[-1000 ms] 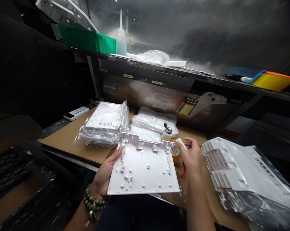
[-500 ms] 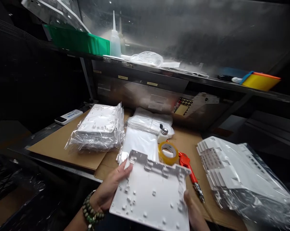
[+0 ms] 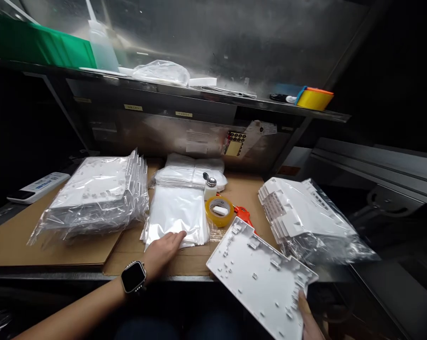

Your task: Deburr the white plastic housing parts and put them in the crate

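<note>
My right hand (image 3: 308, 317) grips the right edge of a white plastic panel (image 3: 257, 283), thumb on top and the other fingers hidden beneath. The panel is tilted, its studded face up, over the table's front edge. My left hand (image 3: 164, 251), with a watch on the wrist, lies with fingers stretched out on the near edge of a stack of clear plastic bags (image 3: 178, 212). Just right of the bags is a roll of yellow tape (image 3: 219, 211). Behind it stands a small white pump bottle (image 3: 210, 189). A red tool (image 3: 244, 215) is partly hidden behind the panel.
Bagged white panels are piled at left (image 3: 96, 184) and at right (image 3: 305, 212). Brown cardboard (image 3: 71, 245) covers the table. A shelf (image 3: 213, 94) above carries a green bin (image 3: 39, 45), a squeeze bottle (image 3: 103, 45) and a yellow container (image 3: 315, 99).
My left hand has let go of the panel and moved onto the plastic bags. My right hand keeps the panel, now further right and turned. The view has swung right.
</note>
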`<state>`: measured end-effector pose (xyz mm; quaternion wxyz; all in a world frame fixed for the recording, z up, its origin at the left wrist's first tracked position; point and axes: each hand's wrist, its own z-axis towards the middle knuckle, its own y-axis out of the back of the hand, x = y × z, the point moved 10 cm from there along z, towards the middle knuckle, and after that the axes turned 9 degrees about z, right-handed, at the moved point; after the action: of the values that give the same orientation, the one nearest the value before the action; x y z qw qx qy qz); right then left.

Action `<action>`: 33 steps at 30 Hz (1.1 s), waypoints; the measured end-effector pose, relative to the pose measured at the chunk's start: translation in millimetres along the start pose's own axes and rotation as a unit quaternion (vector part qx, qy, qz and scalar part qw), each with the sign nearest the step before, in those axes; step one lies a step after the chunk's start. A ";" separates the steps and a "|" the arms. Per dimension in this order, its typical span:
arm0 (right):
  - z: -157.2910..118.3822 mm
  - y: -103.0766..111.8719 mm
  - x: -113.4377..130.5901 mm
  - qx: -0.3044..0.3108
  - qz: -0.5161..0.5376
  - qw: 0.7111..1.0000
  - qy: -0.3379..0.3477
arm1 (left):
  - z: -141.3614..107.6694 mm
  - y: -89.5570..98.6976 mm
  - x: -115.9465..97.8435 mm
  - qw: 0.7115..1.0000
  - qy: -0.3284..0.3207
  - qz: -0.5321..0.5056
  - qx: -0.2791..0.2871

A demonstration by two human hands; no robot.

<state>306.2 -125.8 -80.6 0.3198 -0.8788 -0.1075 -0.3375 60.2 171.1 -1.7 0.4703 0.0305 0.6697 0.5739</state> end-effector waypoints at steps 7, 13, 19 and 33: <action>9.5 -23.4 15.4 0.034 0.054 0.995 0.076 | 33.7 22.5 30.8 0.987 0.071 -0.133 0.055; 12.8 -39.4 8.7 0.056 0.064 0.995 0.051 | 50.4 22.1 56.1 0.938 0.138 -0.292 0.128; 18.0 -65.1 -1.3 0.085 0.024 0.996 0.016 | 52.6 31.7 48.1 0.927 0.136 -0.327 0.126; 41.0 -250.0 -74.4 0.282 -0.008 0.956 -0.078 | 66.7 6.4 22.9 0.942 -0.003 -0.327 0.076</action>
<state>170.8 95.2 -30.8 0.5428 -0.7754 -0.2302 -0.2260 88.7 235.9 -3.4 0.6301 -0.1531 0.6832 0.3359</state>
